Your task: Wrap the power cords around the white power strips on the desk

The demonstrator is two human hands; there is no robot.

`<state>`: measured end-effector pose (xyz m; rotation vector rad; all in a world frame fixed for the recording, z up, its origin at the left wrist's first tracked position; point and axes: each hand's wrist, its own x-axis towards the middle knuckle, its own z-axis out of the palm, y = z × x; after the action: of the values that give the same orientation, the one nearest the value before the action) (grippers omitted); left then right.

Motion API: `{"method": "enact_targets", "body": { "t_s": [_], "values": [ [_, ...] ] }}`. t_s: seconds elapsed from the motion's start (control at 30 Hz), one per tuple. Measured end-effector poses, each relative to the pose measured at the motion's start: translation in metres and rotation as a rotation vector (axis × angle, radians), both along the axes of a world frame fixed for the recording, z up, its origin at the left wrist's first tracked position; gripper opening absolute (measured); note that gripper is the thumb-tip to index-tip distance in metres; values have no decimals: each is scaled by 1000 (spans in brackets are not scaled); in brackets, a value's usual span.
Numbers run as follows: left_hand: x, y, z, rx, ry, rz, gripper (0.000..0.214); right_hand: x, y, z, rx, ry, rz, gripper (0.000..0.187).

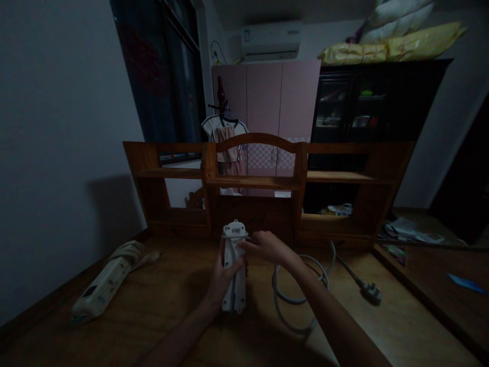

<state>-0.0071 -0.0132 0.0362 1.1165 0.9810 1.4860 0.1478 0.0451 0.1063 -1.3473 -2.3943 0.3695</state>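
A white power strip (234,239) stands on end on the wooden desk (160,311), its back with a label facing me. My left hand (221,278) is wrapped round its middle and holds it upright. My right hand (265,246) pinches the grey cable where it wraps round the strip's upper part. The rest of the cable (294,300) lies in loose loops to the right and ends in a plug (370,292) lying flat on the desk.
A second white power strip (103,288) with its cord bundled lies at the desk's left side. A wooden shelf unit (263,178) stands along the back edge. Papers (410,230) lie on a surface at the right. A wall runs along the left.
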Motion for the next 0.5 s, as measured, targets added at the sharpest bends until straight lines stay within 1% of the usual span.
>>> {"method": "enact_targets", "body": {
  "t_s": [0.1,0.17,0.37,0.43,0.5],
  "values": [
    [-4,3,2,41,29,60,84,6,1,3,22,47,39,36],
    [-4,3,2,41,38,82,83,11,3,4,17,47,38,26],
    [-3,4,-1,20,14,189,82,35,10,10,-83,-102,20,20],
    [-6,6,-3,22,8,246,79,48,10,17,-74,-142,3,19],
    [-9,9,-5,18,-1,300,77,61,7,27,-47,-203,-48,20]
  ]
}}
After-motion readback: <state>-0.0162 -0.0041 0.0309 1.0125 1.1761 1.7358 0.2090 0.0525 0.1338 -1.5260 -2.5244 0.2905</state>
